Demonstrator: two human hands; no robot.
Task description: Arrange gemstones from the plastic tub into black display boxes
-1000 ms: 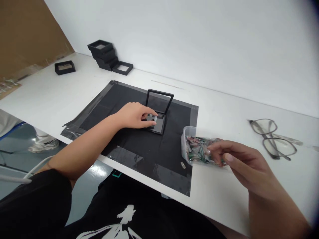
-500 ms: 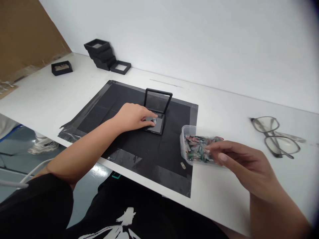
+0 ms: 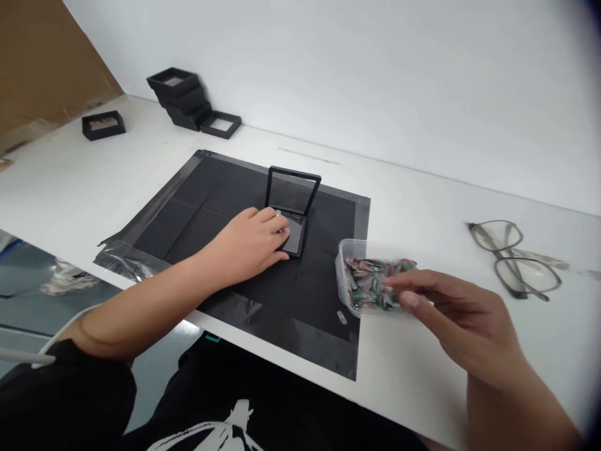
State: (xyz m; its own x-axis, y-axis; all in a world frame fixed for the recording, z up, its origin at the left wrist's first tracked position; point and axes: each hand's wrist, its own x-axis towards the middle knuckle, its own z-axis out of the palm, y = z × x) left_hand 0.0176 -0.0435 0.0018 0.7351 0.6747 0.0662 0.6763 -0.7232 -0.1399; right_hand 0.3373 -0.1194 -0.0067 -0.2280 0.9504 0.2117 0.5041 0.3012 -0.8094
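- Your right hand (image 3: 451, 313) was nearest, at the near right of the table (image 3: 422, 200), fingers curled together into the open side of the clear plastic tub (image 3: 364, 275). I could not tell whether a piece was pinched between them.
- The tub sat at the right edge of the black mat (image 3: 211, 207), full of small coloured pieces. They looked light, thin and slippery, so you were best taking one by its edges between fingertip and thumb. One stray piece (image 3: 342, 317) lay on the mat just near the tub.
- Farther left, your left hand (image 3: 248, 244) rested on the near side of the small black hinged case (image 3: 292, 213), fingers bent together over its base and apparently pressing something small there.
- The case stood mid-mat with its lid upright. It seemed light, stiff and liable to slide, so steadying the base made sense.
- Spectacles (image 3: 516, 257) lay at the right, and more black cases (image 3: 181, 100) sat stacked at the far left.
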